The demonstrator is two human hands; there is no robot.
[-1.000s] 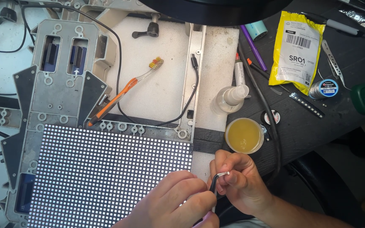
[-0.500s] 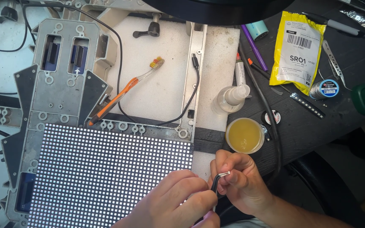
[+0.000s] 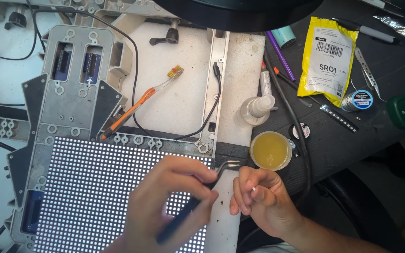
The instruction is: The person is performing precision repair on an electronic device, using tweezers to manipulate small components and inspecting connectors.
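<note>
My left hand (image 3: 165, 211) is closed around dark-handled tweezers (image 3: 198, 199). It hovers over the lower right corner of a white-dotted LED matrix panel (image 3: 90, 187). The tweezers' metal tips (image 3: 230, 164) point right, toward a small round jar of yellow paste (image 3: 270, 150). My right hand (image 3: 263, 201) is just right of the panel with its fingers curled. A tiny white piece (image 3: 254, 189) is pinched between its fingertips. The two hands are a short gap apart.
The panel lies in a grey metal frame (image 3: 78, 98), with an orange toothbrush (image 3: 141, 100) and a black cable (image 3: 212, 117) behind it. To the right are a clear spray bottle (image 3: 254, 110), a yellow packet (image 3: 326, 61), a solder spool (image 3: 357, 100), spare tweezers (image 3: 366, 75) and pens (image 3: 280, 54).
The hands were pressed together at the tweezers' tips. They have now drawn apart, and my left hand has swung the tips up toward the yellow jar.
</note>
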